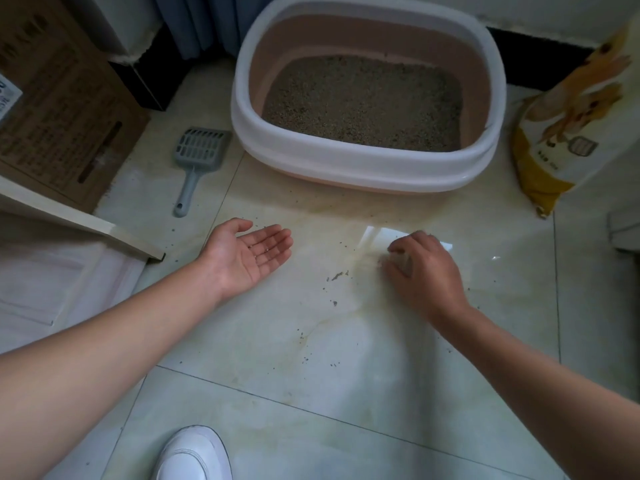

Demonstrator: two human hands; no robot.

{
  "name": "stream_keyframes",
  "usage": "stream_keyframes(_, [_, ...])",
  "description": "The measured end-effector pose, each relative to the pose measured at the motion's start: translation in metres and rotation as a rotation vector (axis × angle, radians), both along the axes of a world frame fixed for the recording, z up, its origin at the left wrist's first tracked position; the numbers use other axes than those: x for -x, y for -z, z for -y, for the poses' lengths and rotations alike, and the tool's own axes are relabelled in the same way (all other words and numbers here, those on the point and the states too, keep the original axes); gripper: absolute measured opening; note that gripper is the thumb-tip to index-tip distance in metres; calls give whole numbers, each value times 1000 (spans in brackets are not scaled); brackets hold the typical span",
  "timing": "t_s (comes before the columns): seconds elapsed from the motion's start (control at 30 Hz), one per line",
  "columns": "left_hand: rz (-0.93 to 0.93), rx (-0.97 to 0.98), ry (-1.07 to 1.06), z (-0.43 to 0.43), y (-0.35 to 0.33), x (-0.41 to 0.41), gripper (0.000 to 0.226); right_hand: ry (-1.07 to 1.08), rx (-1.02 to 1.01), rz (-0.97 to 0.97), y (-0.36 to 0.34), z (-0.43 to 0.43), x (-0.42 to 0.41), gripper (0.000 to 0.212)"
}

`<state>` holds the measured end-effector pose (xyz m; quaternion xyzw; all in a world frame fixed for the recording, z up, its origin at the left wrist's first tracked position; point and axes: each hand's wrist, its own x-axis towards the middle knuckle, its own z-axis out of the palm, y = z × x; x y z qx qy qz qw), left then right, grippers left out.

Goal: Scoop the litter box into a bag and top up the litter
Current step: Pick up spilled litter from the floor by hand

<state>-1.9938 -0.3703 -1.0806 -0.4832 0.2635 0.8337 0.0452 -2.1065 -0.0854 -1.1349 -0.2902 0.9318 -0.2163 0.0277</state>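
A pink litter box (367,164) with a white rim stands on the tiled floor, filled with grey-brown litter (363,102). A grey slotted scoop (197,161) lies on the floor to its left. A yellow and white litter bag (568,126) leans at the right. Loose litter grains (337,276) are scattered on the tiles in front of the box. My left hand (249,252) is held palm up, fingers straight, with a few grains on it. My right hand (420,268) is down on the floor, knuckles up, fingers curled over a patch of grains; what they pinch is hidden.
A cardboard box (59,98) stands at the left, with a pale wooden board edge (86,223) slanting in front of it. A dark baseboard runs behind the litter box. My white shoe (194,455) is at the bottom. A white object (623,230) lies at the right edge.
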Motion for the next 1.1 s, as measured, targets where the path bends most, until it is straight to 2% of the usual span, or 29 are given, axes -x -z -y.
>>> stream_keyframes(0.07, [-6, 2, -3, 1, -1, 3, 38, 51, -26, 36, 2, -8, 4, 13])
stream_keyframes(0.3, [-30, -41, 88, -6, -1, 3, 43, 31, -33, 103, 4, 5, 0, 8])
stream_keyframes(0.37, [-35, -47, 118, -9, -1, 2, 45, 22, -48, 97, 4, 15, -1, 4])
stream_keyframes(0.5, [-29, -43, 114, -7, -1, 2, 45, -3, -109, 25, 6, 24, 2, 14])
stream_keyframes(0.7, [-18, -43, 110, -8, -1, 2, 45, 5, -138, 7, 9, 25, 0, 11])
stream_keyframes(0.87, [-5, -32, 124, -10, -2, 4, 46, -76, 53, 98, -9, 47, -14, 11])
stream_keyframes(1.1, [-3, -4, 155, -5, 1, 0, 45, -276, 293, 123, -59, 142, -44, 21])
